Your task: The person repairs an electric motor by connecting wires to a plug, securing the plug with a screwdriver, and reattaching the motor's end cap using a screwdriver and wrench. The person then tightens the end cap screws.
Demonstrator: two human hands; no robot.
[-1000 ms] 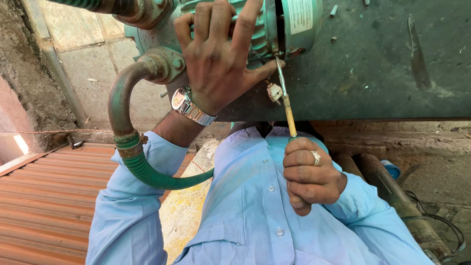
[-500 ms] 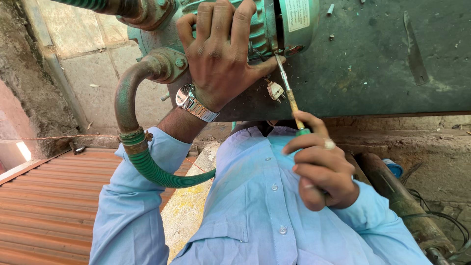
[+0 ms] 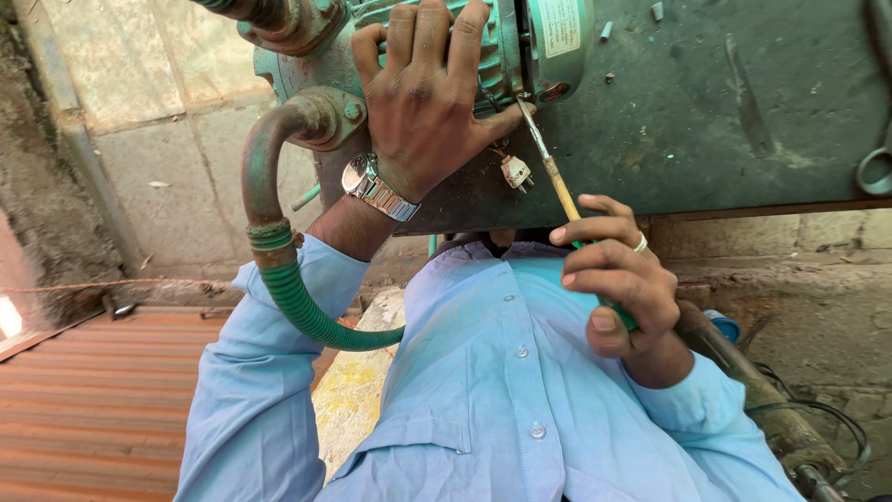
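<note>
The green pump motor [image 3: 483, 46] sits on a dark metal plate [image 3: 743, 102], and everything else is placed from that motor; the left hand [image 3: 423, 98] lies spread wide over the ribbed body of the motor, fingers draped across the top and thumb reaching toward the end cap, pressing rather than gripping; the right hand [image 3: 618, 279] is below and to the right of the motor, curled closed around the green handle of a screwdriver [image 3: 548, 163], whose shaft runs up and leftward so that its tip meets the underside of the motor near the cap; whether the tip is seated in a screw head cannot be told, since the spot is small and partly shaded; a small white plug [image 3: 516, 172] hangs loose on thin wires just below the motor, touching nothing, which suggests the wiring is disconnected or not yet joined; the rusty bent pipe [image 3: 269, 149] is attached at the left of the motor and the green ribbed hose [image 3: 316, 316] is on the pipe's lower end, so the plumbing looks assembled; judged from this, the fastening work under the motor is in progress, with the plug left to deal with; no loose screws or removed covers can be seen.
</note>
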